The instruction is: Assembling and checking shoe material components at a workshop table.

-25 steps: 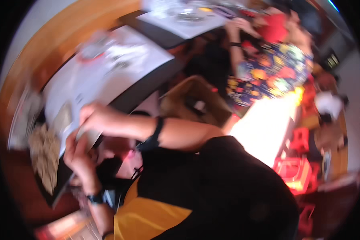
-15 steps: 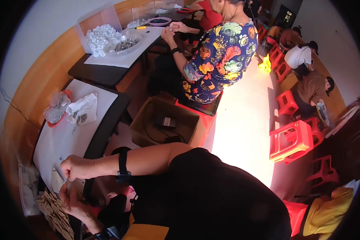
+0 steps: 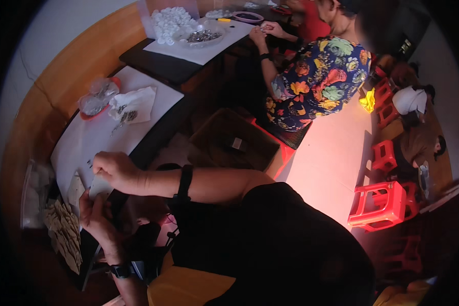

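My left hand is closed on a flat pale card, gripping its lower part between thumb and fingers. Just above it, my right hand has its fingers curled in a pinch at the card's upper edge; whatever sits between the fingertips is hidden. A second pale card lies on the white-covered table beside my hands. Some tiny dark pieces are scattered near my right knuckles. Farther along, small metal parts lie heaped on a white cloth, beside a red dish with clear plastic bags.
Brown cardboard pieces are stacked by the near table end, next to a clear plastic box. A co-worker in a flowered shirt sits at the neighbouring table. An open carton and red stools stand around.
The view has swung, so the scene sits farther right and higher. Between my hands, more of the pale card now shows. The picture is darker.
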The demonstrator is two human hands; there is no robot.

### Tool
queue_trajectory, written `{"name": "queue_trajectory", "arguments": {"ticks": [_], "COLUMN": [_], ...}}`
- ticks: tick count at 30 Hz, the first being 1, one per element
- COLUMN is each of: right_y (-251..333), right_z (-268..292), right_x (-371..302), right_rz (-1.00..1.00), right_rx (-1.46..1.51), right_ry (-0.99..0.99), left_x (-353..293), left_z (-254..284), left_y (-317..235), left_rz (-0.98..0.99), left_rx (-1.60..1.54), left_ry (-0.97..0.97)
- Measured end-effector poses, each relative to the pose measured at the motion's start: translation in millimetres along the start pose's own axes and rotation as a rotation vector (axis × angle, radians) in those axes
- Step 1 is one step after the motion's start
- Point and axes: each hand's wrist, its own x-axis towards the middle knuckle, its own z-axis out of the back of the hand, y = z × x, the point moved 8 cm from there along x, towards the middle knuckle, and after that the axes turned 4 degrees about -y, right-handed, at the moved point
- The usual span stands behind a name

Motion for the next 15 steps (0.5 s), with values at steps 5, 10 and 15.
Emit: {"name": "queue_trajectory", "arguments": {"ticks": [5, 10, 15], "right_y": [6, -20, -20], "right_z": [27, 8, 1], "right_x": [8, 2, 7], "right_rz": [-0.077, -0.471, -0.473], "right_rx": [-0.079, 0.263, 0.163], "right_ry": [0.105, 0.326, 0.418], "left_x": [0, 6, 1], "left_z": [-33, -16, -10], "left_y": [-8, 5, 5], "left_rz": [-0.005, 0.037, 0.058], "left_rx": [-0.191, -0.233, -0.223], "left_ry": [0.119, 0.055, 0.052]}}
